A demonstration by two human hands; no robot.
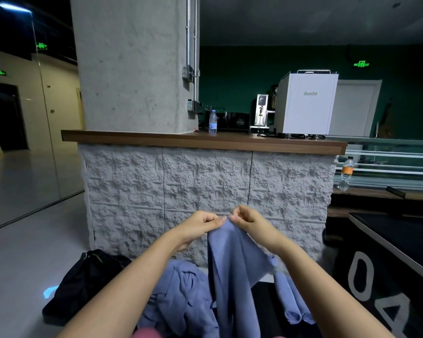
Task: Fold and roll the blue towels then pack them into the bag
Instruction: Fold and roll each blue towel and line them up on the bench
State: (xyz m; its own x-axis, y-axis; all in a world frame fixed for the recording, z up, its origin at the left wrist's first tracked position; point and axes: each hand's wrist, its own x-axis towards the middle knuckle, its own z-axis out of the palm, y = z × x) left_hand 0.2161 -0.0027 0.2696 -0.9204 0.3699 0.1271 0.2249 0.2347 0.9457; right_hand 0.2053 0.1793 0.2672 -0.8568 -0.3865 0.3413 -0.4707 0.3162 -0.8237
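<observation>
Far left, at 8 o'clock, slumped on the pale floor: black bag (pixel 83 284). Just beside it, at 6 to 7 o'clock and partly under the left forearm: crumpled heap of blue towels (pixel 178 296).

Just below centre: left grip (pixel 200 225), fingers curled, thumb and forefinger clamped on the top edge of a blue towel (pixel 232 264). High above it at 12 o'clock, on the wooden desk (pixel 156 137): clear water bottle (pixel 213 121), upright.

Held up in the air before the rough grey stone front, the towel, hanging in long folds down to 6 o'clock.

Right beside the left, fingertips nearly meeting: right grip (pixel 252 223), likewise pinched tight on that same top edge.

At 5 o'clock, on a dark surface: two rolled blue towels (pixel 294 311), side by side and touching.

At 1 o'clock on the desk: white coffee machine (pixel 305 103). At 3 o'clock, on a lower ledge: bottle with orange label (pixel 346 173). At 4 o'clock: black table (pixel 401 230) with white lettering on its side.
</observation>
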